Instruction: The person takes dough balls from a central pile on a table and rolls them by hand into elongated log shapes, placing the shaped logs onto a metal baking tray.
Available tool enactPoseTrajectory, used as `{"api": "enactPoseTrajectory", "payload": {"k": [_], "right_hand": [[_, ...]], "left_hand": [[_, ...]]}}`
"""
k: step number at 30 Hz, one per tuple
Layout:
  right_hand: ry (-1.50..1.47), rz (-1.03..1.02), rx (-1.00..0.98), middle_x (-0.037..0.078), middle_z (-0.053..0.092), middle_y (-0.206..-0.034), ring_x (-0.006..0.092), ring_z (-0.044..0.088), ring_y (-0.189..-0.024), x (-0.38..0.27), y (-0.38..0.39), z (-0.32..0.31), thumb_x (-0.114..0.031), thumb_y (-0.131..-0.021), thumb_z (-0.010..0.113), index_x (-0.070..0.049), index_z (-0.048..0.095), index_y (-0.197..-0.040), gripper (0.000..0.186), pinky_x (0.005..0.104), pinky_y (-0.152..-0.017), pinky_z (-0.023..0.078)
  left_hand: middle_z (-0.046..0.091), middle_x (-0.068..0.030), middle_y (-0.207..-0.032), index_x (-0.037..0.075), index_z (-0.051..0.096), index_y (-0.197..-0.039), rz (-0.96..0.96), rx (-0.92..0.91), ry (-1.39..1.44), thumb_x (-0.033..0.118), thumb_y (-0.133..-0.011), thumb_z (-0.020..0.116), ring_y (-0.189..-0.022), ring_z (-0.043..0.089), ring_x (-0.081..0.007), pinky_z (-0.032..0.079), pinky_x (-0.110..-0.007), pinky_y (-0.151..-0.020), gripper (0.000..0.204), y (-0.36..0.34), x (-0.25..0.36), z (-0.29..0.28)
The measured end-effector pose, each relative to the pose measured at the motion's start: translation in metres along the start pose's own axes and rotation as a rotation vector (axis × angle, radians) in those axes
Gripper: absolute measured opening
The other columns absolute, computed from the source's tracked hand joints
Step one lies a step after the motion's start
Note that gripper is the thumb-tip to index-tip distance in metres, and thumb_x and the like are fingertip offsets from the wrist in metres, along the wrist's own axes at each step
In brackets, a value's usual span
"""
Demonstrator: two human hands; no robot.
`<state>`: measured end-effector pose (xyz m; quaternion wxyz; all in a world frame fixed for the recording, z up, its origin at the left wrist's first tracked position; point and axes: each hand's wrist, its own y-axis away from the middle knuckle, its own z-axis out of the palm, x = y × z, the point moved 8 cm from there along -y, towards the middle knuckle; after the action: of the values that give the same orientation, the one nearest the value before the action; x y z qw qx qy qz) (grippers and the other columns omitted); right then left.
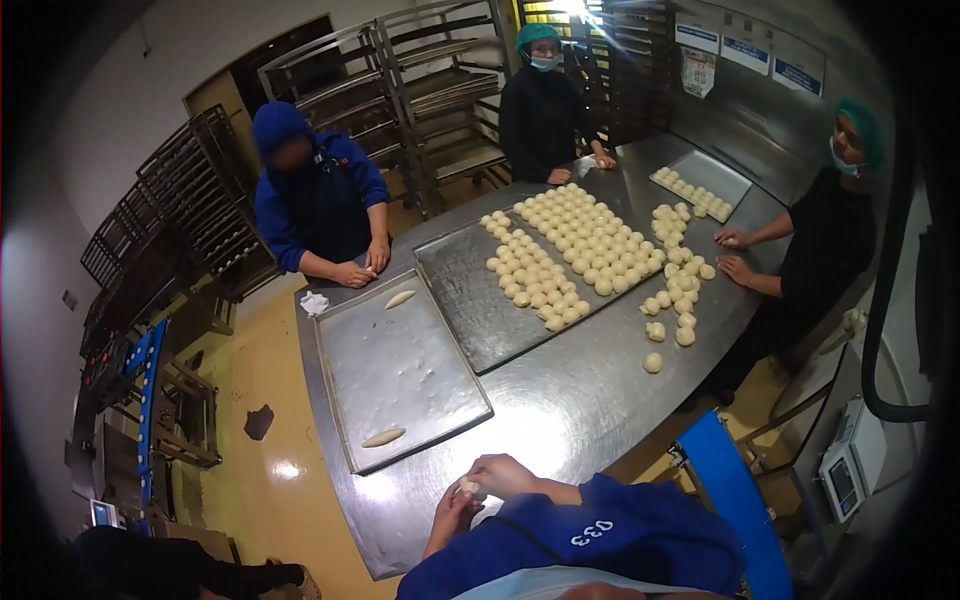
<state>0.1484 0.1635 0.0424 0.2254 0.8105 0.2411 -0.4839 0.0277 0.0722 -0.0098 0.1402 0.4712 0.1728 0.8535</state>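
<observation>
Close to my body, over the near edge of the steel table (540, 440), a small piece of pale dough (468, 485) is held between my two hands. The fingers of my left hand (455, 512) close on it from below and the left. My right hand (505, 476) curls over it from the right, partly hiding it. Just beyond lies a metal tray (400, 365) bearing a spindle-shaped dough piece (383, 438) at its near end and another spindle-shaped piece (400, 299) at its far end.
A darker tray (465, 290) carries rows of dough balls (585, 235). Loose balls (680, 280) lie right of it, by a smaller tray (735, 180). Three co-workers stand around the table. Rack trolleys (440, 110) stand behind; a blue conveyor belt (735, 500) and a scale (850, 465) are at my right.
</observation>
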Motion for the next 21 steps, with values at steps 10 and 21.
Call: {"api": "enactPoseTrajectory", "payload": {"k": [10, 21], "right_hand": [[0.221, -0.126, 0.125, 0.010, 0.069, -0.106, 0.0242, 0.069, -0.093, -0.037, 0.026, -0.028, -0.023, -0.093, 0.068, -0.007, 0.072, -0.105, 0.021, 0.0321, -0.083, 0.056], [-0.357, -0.115, 0.193, 0.004, 0.067, -0.099, 0.0119, 0.065, -0.086, -0.039, 0.011, -0.066, -0.004, -0.082, 0.076, -0.003, 0.064, -0.117, 0.038, 0.0251, -0.074, 0.053]], "left_hand": [[0.065, -0.0129, -0.107, -0.004, 0.057, -0.119, 0.030, 0.082, -0.019, 0.021, -0.100, 0.062, -0.091, 0.066, -0.0187, 0.058, -0.034, -0.083, 0.032, -0.031, -0.025, -0.021], [0.062, -0.0153, -0.121, 0.002, 0.040, -0.138, 0.171, 0.194, -0.005, 0.014, -0.099, 0.060, -0.105, 0.066, -0.0269, 0.057, -0.041, -0.090, 0.045, -0.020, 0.063, 0.036]]}}
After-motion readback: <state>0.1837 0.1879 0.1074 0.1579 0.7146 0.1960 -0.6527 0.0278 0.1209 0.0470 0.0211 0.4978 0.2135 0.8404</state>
